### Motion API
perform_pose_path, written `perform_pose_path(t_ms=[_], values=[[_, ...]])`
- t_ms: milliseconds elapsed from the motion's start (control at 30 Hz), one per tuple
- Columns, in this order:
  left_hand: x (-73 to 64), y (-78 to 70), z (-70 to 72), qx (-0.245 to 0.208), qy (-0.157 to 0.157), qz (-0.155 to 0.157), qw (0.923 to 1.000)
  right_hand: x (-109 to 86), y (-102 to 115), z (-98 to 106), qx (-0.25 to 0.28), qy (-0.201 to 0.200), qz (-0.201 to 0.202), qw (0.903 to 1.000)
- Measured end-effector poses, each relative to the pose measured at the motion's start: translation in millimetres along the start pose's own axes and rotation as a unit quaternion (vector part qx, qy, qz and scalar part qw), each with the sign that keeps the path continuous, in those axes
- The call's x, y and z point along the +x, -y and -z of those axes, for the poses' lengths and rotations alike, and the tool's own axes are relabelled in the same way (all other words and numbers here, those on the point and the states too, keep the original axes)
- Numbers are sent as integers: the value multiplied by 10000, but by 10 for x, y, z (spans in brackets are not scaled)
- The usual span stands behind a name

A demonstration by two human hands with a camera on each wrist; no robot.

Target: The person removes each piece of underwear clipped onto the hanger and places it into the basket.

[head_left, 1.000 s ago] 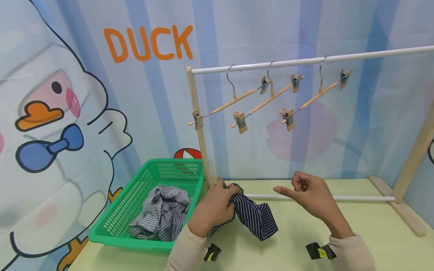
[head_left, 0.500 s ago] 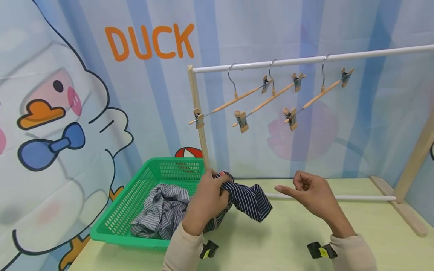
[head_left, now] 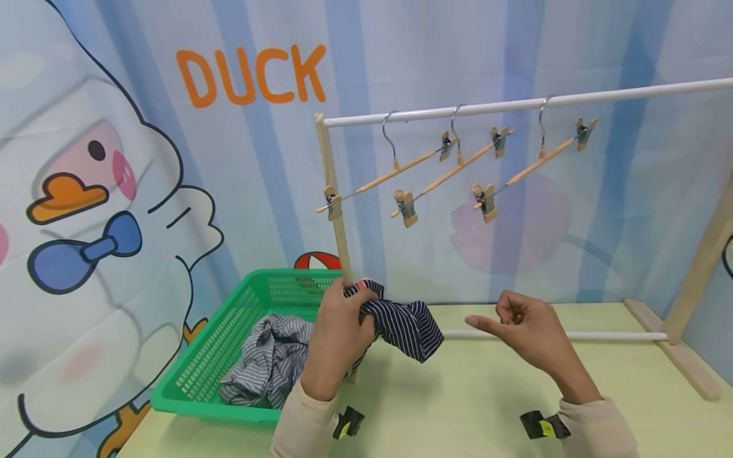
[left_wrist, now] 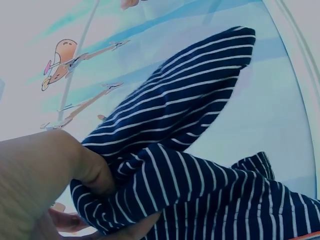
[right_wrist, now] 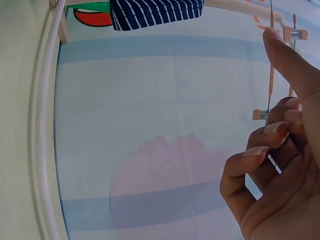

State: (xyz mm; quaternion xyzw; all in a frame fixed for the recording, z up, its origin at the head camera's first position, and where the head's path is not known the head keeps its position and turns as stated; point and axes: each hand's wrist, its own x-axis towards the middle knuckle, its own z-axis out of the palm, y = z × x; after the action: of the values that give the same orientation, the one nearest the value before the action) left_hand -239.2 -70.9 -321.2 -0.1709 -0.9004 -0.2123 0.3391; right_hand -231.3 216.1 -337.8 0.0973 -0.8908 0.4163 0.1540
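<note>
My left hand (head_left: 338, 340) grips a navy cloth garment with white stripes (head_left: 403, 324), pinched between thumb and fingers. Hand and cloth are above the table, beside the green basket's right side. One bunched end of the garment sticks out to the right; in the left wrist view more of the striped cloth (left_wrist: 175, 105) spreads beyond the thumb. What kind of garment it is cannot be told. My right hand (head_left: 529, 331) holds nothing and hovers over the table, thumb pointing left and fingers loosely curled. In the right wrist view the fingers (right_wrist: 257, 157) touch no cloth.
A green plastic basket (head_left: 212, 412) on the left holds crumpled grey striped cloth (head_left: 266, 362). From the white rail (head_left: 504, 107) of a wooden rack hang three clip hangers (head_left: 458, 166). A lower white bar (head_left: 609, 335) runs behind the hands, and a printed curtain (head_left: 412, 57) backs everything.
My left hand has moved left and slightly up, carrying the navy striped garment closer to the basket. My right hand has stayed in place.
</note>
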Motion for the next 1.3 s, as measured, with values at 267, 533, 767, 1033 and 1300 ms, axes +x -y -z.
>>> perform_pose_path(t_ms=[267,533,767,1033,1300], values=[[17,52,55,26,-341,-88,9994,-10,3,39,135,46,72,9999],[52,122,135,137,-605,-57,9981,-25,24,114,490,87,29,9988],[50,226,173,163,-595,181,9979,-53,33,165,838,122,-13,9964],[53,362,271,230,-447,506,9975,-55,55,181,816,160,-62,9965],[62,479,363,279,-278,824,9958,-56,100,187,841,224,-64,9962]])
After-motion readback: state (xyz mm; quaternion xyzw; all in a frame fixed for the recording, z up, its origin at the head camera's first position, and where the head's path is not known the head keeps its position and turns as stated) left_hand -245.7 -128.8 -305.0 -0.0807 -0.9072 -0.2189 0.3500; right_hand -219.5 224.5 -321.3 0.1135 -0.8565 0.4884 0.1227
